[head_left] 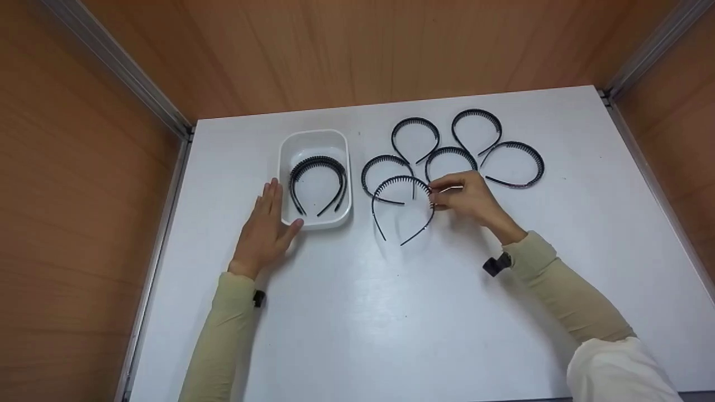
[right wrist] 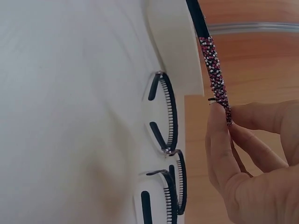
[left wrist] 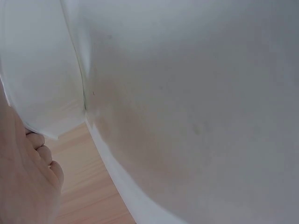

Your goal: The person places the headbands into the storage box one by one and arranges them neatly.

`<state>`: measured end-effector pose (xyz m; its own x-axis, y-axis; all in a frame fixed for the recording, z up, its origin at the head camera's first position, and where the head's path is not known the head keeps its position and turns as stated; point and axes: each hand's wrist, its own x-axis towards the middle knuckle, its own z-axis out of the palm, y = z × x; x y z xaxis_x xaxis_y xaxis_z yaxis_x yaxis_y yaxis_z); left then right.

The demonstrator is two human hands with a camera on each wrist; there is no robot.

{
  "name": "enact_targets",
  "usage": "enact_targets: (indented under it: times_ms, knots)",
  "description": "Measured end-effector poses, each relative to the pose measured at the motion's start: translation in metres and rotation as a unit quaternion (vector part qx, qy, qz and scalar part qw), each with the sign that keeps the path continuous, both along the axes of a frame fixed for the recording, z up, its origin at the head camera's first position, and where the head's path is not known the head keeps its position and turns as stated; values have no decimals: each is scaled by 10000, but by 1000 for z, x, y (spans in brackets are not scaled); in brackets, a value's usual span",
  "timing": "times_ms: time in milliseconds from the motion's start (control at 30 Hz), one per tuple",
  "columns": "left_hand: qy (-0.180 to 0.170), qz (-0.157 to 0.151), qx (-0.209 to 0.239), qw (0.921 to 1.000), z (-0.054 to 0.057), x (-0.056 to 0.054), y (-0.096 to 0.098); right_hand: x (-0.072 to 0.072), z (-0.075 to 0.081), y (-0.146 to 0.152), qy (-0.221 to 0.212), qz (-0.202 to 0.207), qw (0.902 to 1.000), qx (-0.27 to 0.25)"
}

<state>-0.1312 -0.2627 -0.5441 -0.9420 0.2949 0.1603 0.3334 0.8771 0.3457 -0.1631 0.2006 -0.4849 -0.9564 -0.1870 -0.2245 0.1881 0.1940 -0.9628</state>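
Note:
My right hand (head_left: 466, 198) pinches a black toothed headband (head_left: 402, 179) by its right side, between thumb and fingers. In the right wrist view this headband (right wrist: 215, 70) shows a band of pink, white and dark sparkling stones. The held headband overlaps another headband (head_left: 366, 177) in the head view. My left hand (head_left: 261, 231) rests against a white plastic tray (head_left: 318, 225), its fingers along the left wall and its thumb at the front left corner. Inside the tray, black headbands (head_left: 318, 162) lie nested together, open ends toward me.
Several loose black headbands (head_left: 539, 162) lie spread on the white table (head_left: 357, 335), right of the tray and behind my right hand. Wooden panels (head_left: 346, 56) with metal edging stand around the table's back and sides.

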Motion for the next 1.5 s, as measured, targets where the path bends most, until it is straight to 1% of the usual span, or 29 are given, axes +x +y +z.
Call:
enact_targets:
  times_ms: [200, 567, 867, 1133, 1300, 1500]
  knots:
    - [-1, 9, -15, 10000, -2, 0, -1, -8, -1, -7, -16, -6, 9998, -210]
    - [-246, 35, -69, 9997, 3, 2, 0, -24, 3, -22, -125, -69, 9993, -346]
    - [-352, -3, -122, 9993, 4, 2, 0, -35, 8, -39, -83, 112, 9998, -145]
    - [-244, 25, -66, 9997, 3, 0, 0, -44, 15, -57, 87, 250, 9991, -321]
    - [-227, 39, -81, 9997, 0, 0, 0, -46, 20, -68, 164, 348, 9986, -375]
    - [-189, 52, -44, 9998, 1, 1, 0, -48, 28, -81, 214, 352, 9981, -464]
